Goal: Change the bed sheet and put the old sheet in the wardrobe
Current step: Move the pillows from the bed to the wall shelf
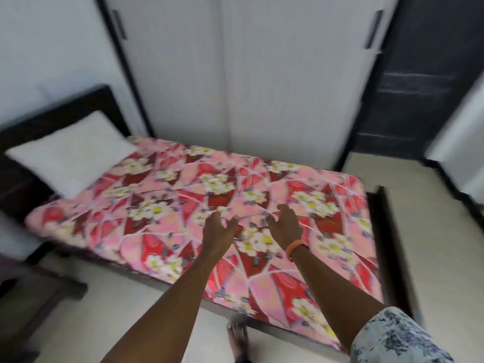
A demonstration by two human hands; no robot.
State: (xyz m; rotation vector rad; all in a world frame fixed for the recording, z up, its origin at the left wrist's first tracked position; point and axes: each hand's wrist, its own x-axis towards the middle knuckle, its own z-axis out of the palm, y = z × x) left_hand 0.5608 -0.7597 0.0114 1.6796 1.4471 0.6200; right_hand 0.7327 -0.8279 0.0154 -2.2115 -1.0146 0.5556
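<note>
A pink and red floral bed sheet [183, 195] lies spread flat over the mattress on a dark wooden bed frame [392, 231]. A white pillow [70, 155] rests at the head end, far left. Both my arms reach out over the near half of the bed. My left hand [218, 231] and my right hand [284, 227] hover above the sheet, palms turned toward each other, fingers relaxed and holding nothing. An orange band circles my right wrist. Behind the bed stands the white wardrobe [248, 74] with its sliding doors closed.
A dark door [419, 87] is at the back right, next to a white wall edge. Pale floor runs along the near side and foot of the bed. A dark low piece of furniture [34, 297] sits at the near left. My bare foot [238, 341] stands beside the bed.
</note>
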